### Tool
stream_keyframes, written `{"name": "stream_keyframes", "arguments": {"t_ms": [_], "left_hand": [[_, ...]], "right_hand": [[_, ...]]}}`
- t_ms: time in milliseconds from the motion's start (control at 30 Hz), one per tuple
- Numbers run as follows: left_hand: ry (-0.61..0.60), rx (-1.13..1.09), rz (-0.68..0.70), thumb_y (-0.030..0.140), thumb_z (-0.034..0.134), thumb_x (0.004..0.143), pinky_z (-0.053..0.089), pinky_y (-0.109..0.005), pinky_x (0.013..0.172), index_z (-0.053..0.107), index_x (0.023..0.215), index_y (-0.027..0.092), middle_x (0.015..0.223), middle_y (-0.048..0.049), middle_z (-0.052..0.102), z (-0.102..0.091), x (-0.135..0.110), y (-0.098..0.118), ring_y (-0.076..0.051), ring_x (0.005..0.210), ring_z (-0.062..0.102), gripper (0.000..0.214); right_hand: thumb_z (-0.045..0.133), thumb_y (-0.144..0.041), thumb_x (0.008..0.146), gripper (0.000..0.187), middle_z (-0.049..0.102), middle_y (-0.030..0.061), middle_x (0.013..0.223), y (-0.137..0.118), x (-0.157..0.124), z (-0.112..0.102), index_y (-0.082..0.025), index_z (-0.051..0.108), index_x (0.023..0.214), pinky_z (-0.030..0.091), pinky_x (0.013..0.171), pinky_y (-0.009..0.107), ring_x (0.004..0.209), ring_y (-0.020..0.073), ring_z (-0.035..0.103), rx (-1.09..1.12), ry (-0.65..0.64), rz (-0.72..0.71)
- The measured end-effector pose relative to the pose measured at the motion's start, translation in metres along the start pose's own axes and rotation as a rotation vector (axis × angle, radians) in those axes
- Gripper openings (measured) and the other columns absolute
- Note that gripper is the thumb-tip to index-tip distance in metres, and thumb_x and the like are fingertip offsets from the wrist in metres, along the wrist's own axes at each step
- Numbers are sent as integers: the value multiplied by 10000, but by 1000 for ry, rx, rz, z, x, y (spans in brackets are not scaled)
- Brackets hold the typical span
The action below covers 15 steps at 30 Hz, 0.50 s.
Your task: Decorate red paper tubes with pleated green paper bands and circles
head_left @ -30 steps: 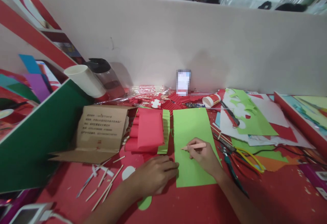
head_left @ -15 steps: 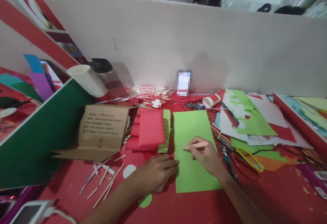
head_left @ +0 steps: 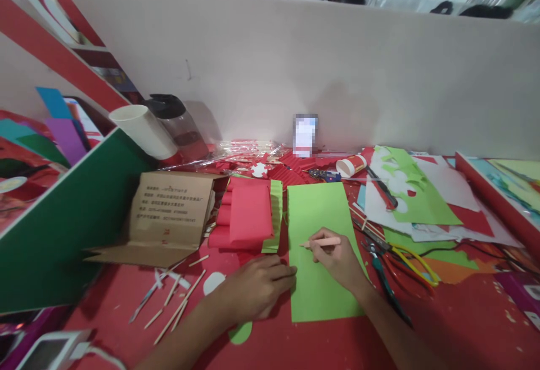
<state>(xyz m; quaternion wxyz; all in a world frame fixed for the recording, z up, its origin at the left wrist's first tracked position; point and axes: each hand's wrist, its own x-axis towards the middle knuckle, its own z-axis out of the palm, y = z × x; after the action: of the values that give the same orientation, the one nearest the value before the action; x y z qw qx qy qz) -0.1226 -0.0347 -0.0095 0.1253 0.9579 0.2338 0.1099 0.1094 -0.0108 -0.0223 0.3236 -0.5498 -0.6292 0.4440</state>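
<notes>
A light-green sheet of paper (head_left: 312,207) lies flat on the red tabletop in front of me. My right hand (head_left: 335,257) rests on it, closed around a pale wooden pencil (head_left: 327,242) whose tip points left at the sheet. My left hand (head_left: 261,285) lies flat on the table, fingers stretched toward the sheet's left edge. Behind that hand are red paper rolls (head_left: 248,212) with a strip of pleated green paper (head_left: 276,218) beside them. A white paper disc (head_left: 214,283) and a green one (head_left: 240,333) lie close to my left forearm.
Thin wooden sticks (head_left: 179,314) and a cardboard box (head_left: 164,212) are at left. To the right lie pliers (head_left: 386,280), yellow-handled scissors (head_left: 413,263), a cutter (head_left: 382,187) and cut paper (head_left: 430,201). A phone (head_left: 304,136) leans against the white partition (head_left: 270,66).
The pencil tip has shifted very slightly left over the green sheet, along with my right hand. My left hand stays in place. The view has moved a little.
</notes>
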Motion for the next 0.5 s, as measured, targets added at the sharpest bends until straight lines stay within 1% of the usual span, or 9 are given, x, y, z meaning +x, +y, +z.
{"name": "stream_keyframes", "arguments": {"t_ms": [167, 333, 500], "left_hand": [[6, -2, 4, 107, 512, 837, 493, -320, 822, 584, 1143, 177, 1107, -90, 675, 1, -1, -1, -204, 894, 590, 322], [16, -3, -2, 128, 521, 852, 499, -318, 824, 587, 1141, 173, 1103, -96, 673, 3, -2, -1, -200, 885, 591, 299], [14, 4, 6, 129, 510, 858, 500, -320, 838, 586, 1146, 175, 1114, -97, 673, 2, -2, -1, -200, 898, 595, 301]], "right_hand": [[601, -281, 843, 158, 627, -10, 568, -1, 0, 0, -190, 623, 717, 394, 472, 207, 524, 141, 584, -4, -36, -7], [581, -315, 864, 168, 685, 20, 673, -3, 2, 0, -189, 638, 771, 428, 510, 212, 592, 153, 629, 9, 1, -5], [600, -303, 838, 174, 654, 10, 596, -1, 1, -1, -182, 620, 713, 412, 478, 202, 564, 153, 627, 15, -40, -1]]}}
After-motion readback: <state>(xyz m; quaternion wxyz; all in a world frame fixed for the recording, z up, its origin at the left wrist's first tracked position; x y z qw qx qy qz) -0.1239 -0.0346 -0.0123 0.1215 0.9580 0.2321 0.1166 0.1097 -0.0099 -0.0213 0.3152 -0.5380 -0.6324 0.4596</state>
